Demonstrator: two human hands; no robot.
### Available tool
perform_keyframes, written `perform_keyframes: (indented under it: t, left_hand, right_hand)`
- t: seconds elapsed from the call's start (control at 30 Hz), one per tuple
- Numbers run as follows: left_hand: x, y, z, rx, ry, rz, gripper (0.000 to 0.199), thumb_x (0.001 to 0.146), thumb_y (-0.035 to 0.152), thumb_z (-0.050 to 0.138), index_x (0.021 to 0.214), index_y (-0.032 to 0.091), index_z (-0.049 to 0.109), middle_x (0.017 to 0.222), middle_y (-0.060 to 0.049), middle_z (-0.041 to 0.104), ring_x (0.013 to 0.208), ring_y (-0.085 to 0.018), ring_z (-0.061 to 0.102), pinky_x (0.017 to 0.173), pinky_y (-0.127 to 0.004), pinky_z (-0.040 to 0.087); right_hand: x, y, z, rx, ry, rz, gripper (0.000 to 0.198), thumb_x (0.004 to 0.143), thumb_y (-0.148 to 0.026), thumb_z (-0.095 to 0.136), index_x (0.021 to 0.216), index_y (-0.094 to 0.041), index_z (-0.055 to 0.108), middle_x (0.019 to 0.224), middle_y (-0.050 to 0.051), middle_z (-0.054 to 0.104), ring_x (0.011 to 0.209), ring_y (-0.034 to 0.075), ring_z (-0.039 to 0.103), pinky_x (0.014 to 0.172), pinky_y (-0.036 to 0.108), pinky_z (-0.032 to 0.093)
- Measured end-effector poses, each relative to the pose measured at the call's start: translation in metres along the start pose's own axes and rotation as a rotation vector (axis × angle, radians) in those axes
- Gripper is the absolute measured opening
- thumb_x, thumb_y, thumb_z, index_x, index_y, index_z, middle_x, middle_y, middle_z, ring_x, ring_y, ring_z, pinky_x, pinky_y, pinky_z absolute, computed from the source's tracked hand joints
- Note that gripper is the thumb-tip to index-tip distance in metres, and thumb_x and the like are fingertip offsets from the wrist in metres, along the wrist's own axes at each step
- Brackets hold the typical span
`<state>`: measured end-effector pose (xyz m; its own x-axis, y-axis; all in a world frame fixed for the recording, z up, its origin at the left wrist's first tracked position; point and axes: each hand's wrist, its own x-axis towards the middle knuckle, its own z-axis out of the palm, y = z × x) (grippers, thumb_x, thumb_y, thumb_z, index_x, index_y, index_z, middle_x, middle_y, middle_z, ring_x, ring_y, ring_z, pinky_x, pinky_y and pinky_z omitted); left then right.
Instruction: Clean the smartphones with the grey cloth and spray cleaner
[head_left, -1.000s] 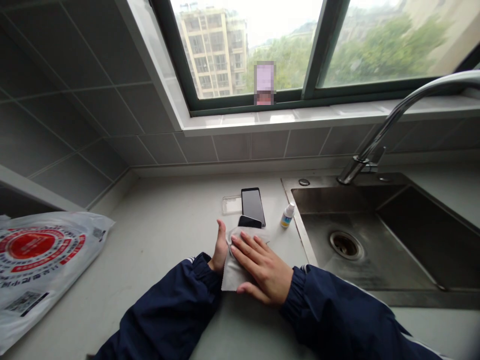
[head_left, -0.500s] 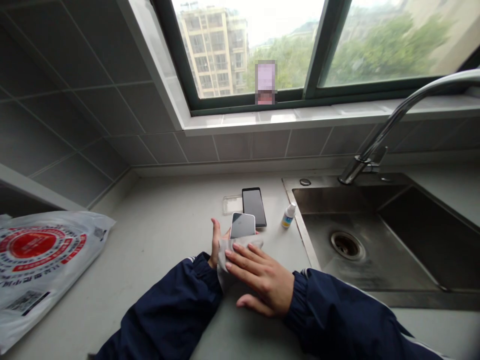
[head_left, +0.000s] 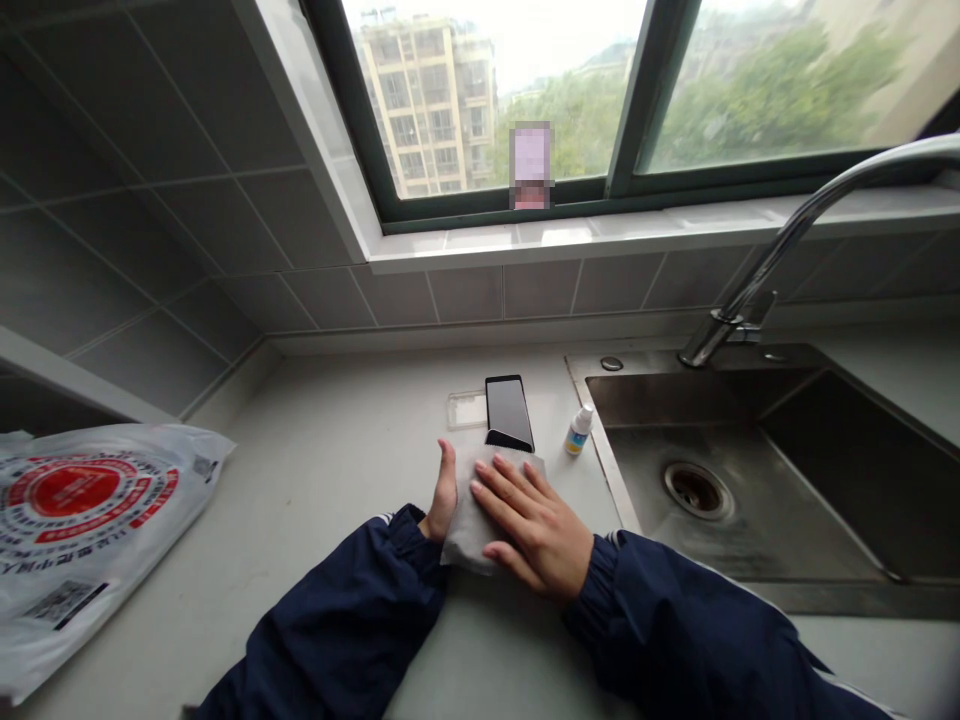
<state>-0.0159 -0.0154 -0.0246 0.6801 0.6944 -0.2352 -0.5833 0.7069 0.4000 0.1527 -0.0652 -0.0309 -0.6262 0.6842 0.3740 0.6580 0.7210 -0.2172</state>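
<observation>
A grey cloth [head_left: 472, 520] is spread over the phone [head_left: 511, 439] that my left hand [head_left: 445, 492] supports from below. Only a thin corner of that phone shows past the cloth's top edge. My left thumb points up along the cloth's left side, while the other left fingers are hidden underneath. My right hand [head_left: 538, 528] lies flat on the cloth with its fingers stretched out. Just beyond, on the counter, lies a dark phone [head_left: 508, 402], and to its left is a clear phone case [head_left: 466, 410]. A small white spray bottle [head_left: 578, 430] stands to the right.
To the right, a steel sink [head_left: 622, 470] is set into the pale counter [head_left: 330, 450], with a chrome faucet [head_left: 757, 270] behind it. A printed plastic bag [head_left: 97, 520] lies at the left. The window [head_left: 495, 90] is at the back.
My right hand and the cloth have slid up over the held phone, so its screen is now covered. The dark phone, case and bottle stay in place.
</observation>
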Motion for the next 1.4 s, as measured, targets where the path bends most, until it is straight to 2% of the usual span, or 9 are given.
perform_keyframes:
  t: [0.23,0.33,0.47,0.63,0.77,0.9,1.03,1.2,1.4]
  left_hand:
    - [0.005,-0.004,-0.006,0.022,-0.199,-0.032,0.093,0.086,0.081,0.016,0.153,0.02,0.037,0.149,-0.016,0.05,0.143,-0.032,0.039,0.12,-0.049,0.018]
    - [0.006,-0.003,-0.008,0.055,-0.262,-0.032,0.094,0.086,0.081,0.013,0.156,0.019,0.03,0.155,-0.016,0.041,0.148,-0.031,0.029,0.121,-0.048,0.014]
    - [0.005,-0.003,-0.006,0.092,-0.306,-0.043,0.093,0.087,0.079,0.008,0.158,0.02,0.025,0.158,-0.015,0.036,0.15,-0.031,0.025,0.121,-0.047,0.014]
    - [0.005,-0.002,-0.005,0.122,-0.279,-0.043,0.093,0.088,0.076,0.004,0.157,0.019,0.028,0.157,-0.015,0.039,0.149,-0.029,0.027,0.121,-0.044,0.016]
    - [0.004,-0.003,-0.003,0.121,-0.261,-0.036,0.09,0.088,0.078,0.009,0.155,0.022,0.032,0.156,-0.013,0.041,0.148,-0.029,0.029,0.121,-0.044,0.017]
    - [0.002,-0.004,-0.003,0.098,-0.218,-0.062,0.089,0.089,0.077,0.017,0.155,0.02,0.032,0.152,-0.016,0.045,0.146,-0.031,0.034,0.121,-0.046,0.016]
    - [0.001,-0.003,-0.003,0.063,-0.199,-0.094,0.092,0.088,0.079,0.02,0.156,0.018,0.031,0.15,-0.018,0.047,0.144,-0.033,0.037,0.121,-0.049,0.016]
    - [0.001,-0.003,0.001,0.055,-0.17,-0.079,0.089,0.09,0.076,0.014,0.155,0.019,0.032,0.149,-0.018,0.049,0.143,-0.031,0.039,0.121,-0.048,0.015]
    - [0.003,-0.005,0.004,0.013,-0.166,-0.037,0.087,0.092,0.072,0.011,0.155,0.017,0.033,0.145,-0.018,0.053,0.141,-0.031,0.042,0.121,-0.045,0.016]
  right_hand:
    - [0.001,0.008,0.002,-0.092,0.085,0.135,0.06,0.102,-0.042,0.041,0.154,-0.013,0.034,0.162,0.011,0.025,0.152,0.031,0.019,0.12,0.055,0.023]
    - [0.001,0.009,0.002,-0.097,0.112,0.161,0.06,0.101,-0.04,0.042,0.154,-0.013,0.034,0.162,0.01,0.025,0.152,0.031,0.019,0.12,0.054,0.025]
    - [0.001,0.009,0.001,-0.095,0.129,0.191,0.06,0.101,-0.039,0.042,0.154,-0.013,0.033,0.162,0.011,0.024,0.152,0.031,0.018,0.12,0.054,0.025]
    - [0.002,0.011,0.001,-0.096,0.134,0.198,0.059,0.101,-0.037,0.042,0.155,-0.015,0.033,0.162,0.011,0.026,0.151,0.032,0.02,0.12,0.058,0.021]
    - [0.001,0.01,0.0,-0.062,0.147,0.181,0.062,0.101,-0.037,0.043,0.156,-0.011,0.029,0.163,0.014,0.023,0.152,0.034,0.014,0.119,0.06,0.023]
    - [0.001,0.007,-0.001,0.008,0.17,0.092,0.066,0.1,-0.036,0.046,0.157,-0.009,0.024,0.163,0.017,0.02,0.153,0.033,0.011,0.12,0.057,0.026]
    - [0.001,0.007,0.001,0.043,0.112,0.0,0.067,0.1,-0.037,0.047,0.156,-0.007,0.025,0.162,0.018,0.023,0.153,0.032,0.011,0.12,0.055,0.029]
    - [0.002,0.009,0.001,0.023,0.06,0.014,0.067,0.101,-0.041,0.047,0.155,-0.006,0.029,0.163,0.017,0.022,0.153,0.032,0.011,0.121,0.053,0.028]
    - [0.002,0.012,0.002,0.0,0.119,0.084,0.066,0.102,-0.04,0.044,0.156,-0.007,0.027,0.162,0.018,0.022,0.153,0.031,0.012,0.118,0.053,0.031]
